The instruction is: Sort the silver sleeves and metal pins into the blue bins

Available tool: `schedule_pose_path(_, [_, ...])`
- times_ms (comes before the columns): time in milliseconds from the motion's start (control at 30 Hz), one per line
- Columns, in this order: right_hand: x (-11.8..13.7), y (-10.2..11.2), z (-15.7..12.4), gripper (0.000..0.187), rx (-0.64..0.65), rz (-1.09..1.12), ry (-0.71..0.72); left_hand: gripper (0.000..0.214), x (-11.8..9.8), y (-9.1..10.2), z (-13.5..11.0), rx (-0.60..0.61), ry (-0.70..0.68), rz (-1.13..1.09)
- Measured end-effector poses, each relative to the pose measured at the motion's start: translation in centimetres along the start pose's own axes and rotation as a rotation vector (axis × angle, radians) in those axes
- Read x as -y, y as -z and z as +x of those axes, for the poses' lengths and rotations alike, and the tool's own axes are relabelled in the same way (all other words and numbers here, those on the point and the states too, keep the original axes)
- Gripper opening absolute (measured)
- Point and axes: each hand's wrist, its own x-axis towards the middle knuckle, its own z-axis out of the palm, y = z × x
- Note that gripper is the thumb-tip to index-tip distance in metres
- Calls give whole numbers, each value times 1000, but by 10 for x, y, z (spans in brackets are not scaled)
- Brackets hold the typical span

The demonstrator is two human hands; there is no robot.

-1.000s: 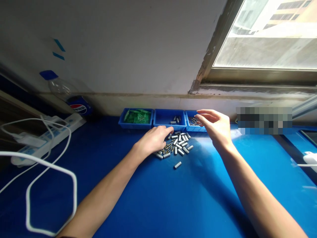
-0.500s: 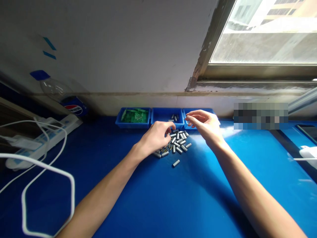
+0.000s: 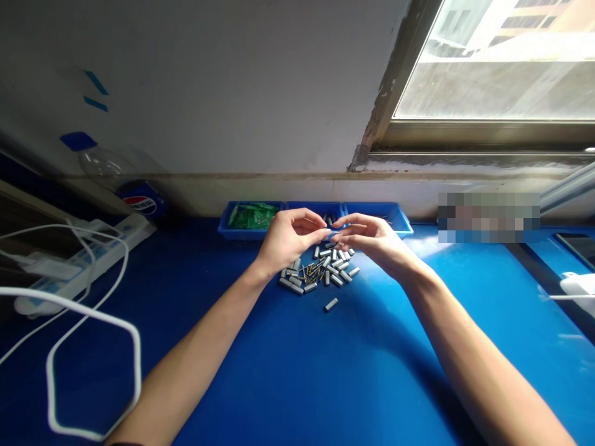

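Note:
My left hand point(image 3: 284, 243) and my right hand point(image 3: 382, 243) meet fingertip to fingertip above the pile, in front of the middle blue bin point(image 3: 312, 205). Both are closed in a pinch; anything between the fingertips is too small or too hidden to name. Below them lie several short silver metal bars point(image 3: 334, 280) with dark ends. Thin brass-coloured pins point(image 3: 312, 271) are heaped among the bars on the left. One loose bar point(image 3: 331, 305) lies apart, nearer to me. A few small dark-ended pieces show inside the middle bin, partly covered by my fingers.
The left bin point(image 3: 224, 234) holds green plastic pieces point(image 3: 253, 215); thin dark pieces show in the right bin point(image 3: 405, 228). A power strip point(image 3: 127, 230), white cable point(image 3: 137, 353) and bottle point(image 3: 142, 197) stand left. A phone point(image 3: 579, 248) lies at the right edge.
My left hand has risen from the pile, uncovering bars and pins on its left. My right hand has moved left from the right bin, bringing the fingertips together.

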Motion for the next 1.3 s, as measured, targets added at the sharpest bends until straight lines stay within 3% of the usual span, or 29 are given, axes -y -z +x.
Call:
schedule_pose_path(233, [-4, -3, 3, 32, -82, 83, -24, 29, 2, -1, 0, 85, -20, 67])
schedule_pose_path(333, [-4, 0, 6, 33, -171, 27, -13, 13, 1, 5, -1, 142, -43, 282])
schedule_pose_path(433, [-3, 5, 8, 34, -355, -77, 31, 4, 2, 13, -2, 302, -11, 551])
schedule_pose_path(533, [0, 11, 7, 34, -520, -133, 87, 14, 5, 17, -4, 429, 35, 762])
schedule_pose_path(633, [5, 13, 5, 34, -576, -153, 123, 27, 8, 16, -6, 450, 47, 877])
schedule_pose_path(800, [10, 9, 2, 30, -513, -254, 121, 43, 13, 11, -10, 443, 48, 869])
schedule_pose_path(1000, [4, 5, 5, 33, -453, -225, 109, 40, 9, 8, -8, 385, -10, 848])
schedule_pose_path(1133, [1, 2, 6, 35, -364, -229, 73, 27, 4, 10, -4, 349, -125, 745])
schedule_pose_path(1300, [-1, -1, 5, 35, -207, -330, -5, 25, 1, 9, -2, 208, -276, 563])
